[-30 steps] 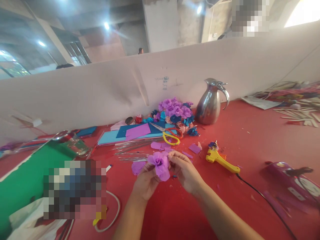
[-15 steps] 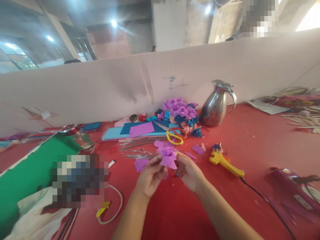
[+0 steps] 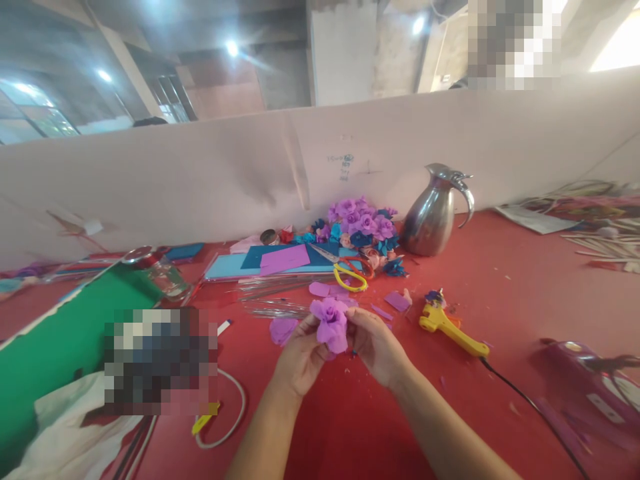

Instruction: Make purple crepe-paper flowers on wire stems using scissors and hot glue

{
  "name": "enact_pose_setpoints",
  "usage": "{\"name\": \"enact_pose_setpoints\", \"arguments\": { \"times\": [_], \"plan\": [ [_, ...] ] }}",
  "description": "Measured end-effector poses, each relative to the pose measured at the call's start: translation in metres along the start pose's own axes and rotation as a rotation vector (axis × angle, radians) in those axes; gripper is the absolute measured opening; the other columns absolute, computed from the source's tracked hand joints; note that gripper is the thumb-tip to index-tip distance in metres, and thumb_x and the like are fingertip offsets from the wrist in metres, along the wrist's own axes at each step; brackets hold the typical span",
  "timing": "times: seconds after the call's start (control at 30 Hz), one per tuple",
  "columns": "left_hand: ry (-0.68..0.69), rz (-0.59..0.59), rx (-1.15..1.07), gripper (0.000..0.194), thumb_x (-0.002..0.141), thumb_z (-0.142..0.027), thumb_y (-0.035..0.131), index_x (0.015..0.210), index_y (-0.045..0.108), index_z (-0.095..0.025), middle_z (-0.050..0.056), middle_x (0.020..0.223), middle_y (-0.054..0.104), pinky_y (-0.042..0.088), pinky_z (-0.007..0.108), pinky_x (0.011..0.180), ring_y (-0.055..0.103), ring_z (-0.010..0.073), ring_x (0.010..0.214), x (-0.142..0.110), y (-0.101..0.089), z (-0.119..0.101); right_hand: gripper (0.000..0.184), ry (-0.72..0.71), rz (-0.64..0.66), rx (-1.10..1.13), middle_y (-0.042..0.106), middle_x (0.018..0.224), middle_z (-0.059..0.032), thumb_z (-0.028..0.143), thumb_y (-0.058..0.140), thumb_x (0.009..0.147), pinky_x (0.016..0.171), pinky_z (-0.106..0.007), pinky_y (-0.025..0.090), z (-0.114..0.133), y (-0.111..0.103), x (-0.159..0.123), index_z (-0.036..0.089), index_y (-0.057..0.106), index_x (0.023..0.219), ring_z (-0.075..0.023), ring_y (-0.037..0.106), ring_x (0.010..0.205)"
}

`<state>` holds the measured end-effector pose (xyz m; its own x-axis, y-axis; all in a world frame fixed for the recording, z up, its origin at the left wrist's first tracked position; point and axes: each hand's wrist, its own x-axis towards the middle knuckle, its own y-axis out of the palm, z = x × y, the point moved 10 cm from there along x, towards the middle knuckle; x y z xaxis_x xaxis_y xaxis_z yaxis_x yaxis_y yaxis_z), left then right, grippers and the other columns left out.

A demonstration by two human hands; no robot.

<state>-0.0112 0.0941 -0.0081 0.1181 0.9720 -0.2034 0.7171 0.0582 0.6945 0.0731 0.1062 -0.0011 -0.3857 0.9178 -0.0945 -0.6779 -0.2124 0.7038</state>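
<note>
Pinching a purple flower (image 3: 333, 328), the left hand (image 3: 300, 363) and right hand (image 3: 380, 350) show petals already layered, loose purple pieces (image 3: 283, 331) lying unattached

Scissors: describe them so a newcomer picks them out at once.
On the red table, find the steel jug. To its left, beside the heap of paper flowers, lie stacked coloured sheets. The scissors rest with their blades on the right end, set apart by one yellow and one red handle loop.
</note>
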Motion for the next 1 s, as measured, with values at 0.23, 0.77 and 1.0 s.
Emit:
{"name": "enact_pose_setpoints", "arguments": {
  "times": [0.23,0.77,1.0],
  "plan": [
    [-0.021,0.082,-0.019,0.022,0.058,-0.013,0.08,0.078,0.072,-0.015,0.003,0.076,0.072,0.052,0.023,0.064,0.066,0.0141,0.068,0.002,0.001,0.002,0.026,-0.047,0.015,-0.081,0.056,0.053,0.0023,0.035,0.073,0.07,0.052,-0.02,0.039,0.01,0.007,-0.004,0.015,0.06,0.059,-0.0084,0.05,0.05],
    [-0.028,-0.014,0.02,0.021,0.058,-0.008,0.079,0.076,0.069,-0.013,0.002,0.074,0.071,0.053,0.022,0.06,0.065,0.0141,0.066,0.005,-0.014,0.007,0.022,-0.133,-0.022,-0.104,0.055,0.056,0.0044,0.035,0.072,0.071,0.052,-0.021,0.035,0.027,0.009,-0.009,0.018,0.06,0.067,-0.0077,0.047,0.051],
    [-0.005,-0.08,-0.055,0.025,0.051,-0.008,0.083,0.071,0.07,-0.014,0.0,0.07,0.07,0.052,0.018,0.057,0.064,0.0102,0.062,0.005,-0.015,0.004,0.025,-0.172,-0.067,-0.15,0.054,0.056,0.0051,0.038,0.075,0.067,0.05,-0.022,0.032,0.031,0.009,-0.009,0.018,0.061,0.069,-0.007,0.042,0.048]
  ]
}}
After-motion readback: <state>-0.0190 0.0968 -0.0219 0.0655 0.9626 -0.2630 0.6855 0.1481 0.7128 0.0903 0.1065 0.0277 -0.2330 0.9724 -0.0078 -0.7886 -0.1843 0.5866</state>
